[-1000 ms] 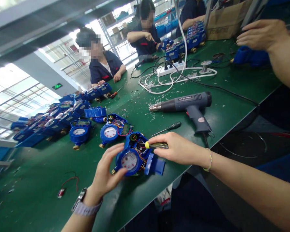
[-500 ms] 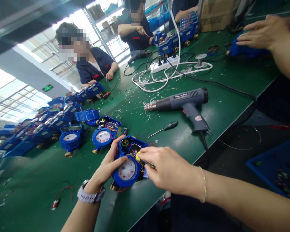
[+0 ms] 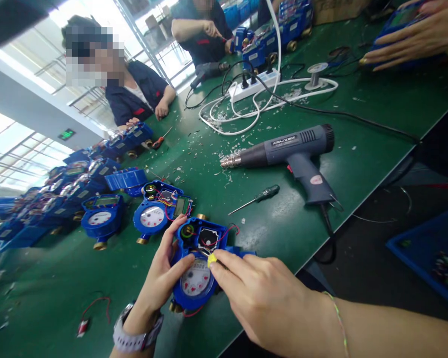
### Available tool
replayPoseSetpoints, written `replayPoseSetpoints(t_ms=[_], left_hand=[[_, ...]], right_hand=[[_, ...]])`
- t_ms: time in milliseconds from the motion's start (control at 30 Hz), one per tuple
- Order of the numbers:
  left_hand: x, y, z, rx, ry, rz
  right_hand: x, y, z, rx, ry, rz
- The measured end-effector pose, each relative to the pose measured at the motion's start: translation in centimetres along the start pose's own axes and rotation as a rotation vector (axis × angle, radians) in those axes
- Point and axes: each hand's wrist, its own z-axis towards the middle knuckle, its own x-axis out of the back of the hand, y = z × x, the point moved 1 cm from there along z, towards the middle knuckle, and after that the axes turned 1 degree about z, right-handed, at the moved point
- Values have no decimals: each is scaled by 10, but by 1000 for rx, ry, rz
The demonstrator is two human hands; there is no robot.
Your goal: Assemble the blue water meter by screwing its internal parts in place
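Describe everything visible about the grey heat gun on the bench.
The heat gun lies on its side on the green table, untouched by any hand. Its body looks like dark grey plastic, with a white label, vent slots at the rear, and a metal nozzle pointing left. The handle points toward the table edge, and a black cord leaves it there.
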Motion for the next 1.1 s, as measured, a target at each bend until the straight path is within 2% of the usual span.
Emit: replayPoseSetpoints(t_ms=[100, 233, 300, 367, 500, 567, 967, 1100], left_hand=[[0, -1, 0, -1, -1, -3], [-1, 2, 0, 7, -2, 13], [-2, 4, 1, 17, 8, 12], [-2, 6, 2, 36, 14, 7], [-1, 4, 4, 69, 13, -13], [1, 2, 4, 70, 11, -20], [-4, 2, 1, 36, 62, 28], [-5, 2, 1, 38, 74, 27]], right_hand=[[11, 16, 8, -138, -13, 337], [26, 39, 23, -389, -296, 720], [29, 45, 28, -449, -398, 820], [29, 46, 32, -384, -377, 722], [25, 36, 32, -155, -240, 210], [22, 31, 29, -120, -230, 97], [10, 14, 18, 0, -146, -157], [20, 21, 22, -48, -190, -51]])
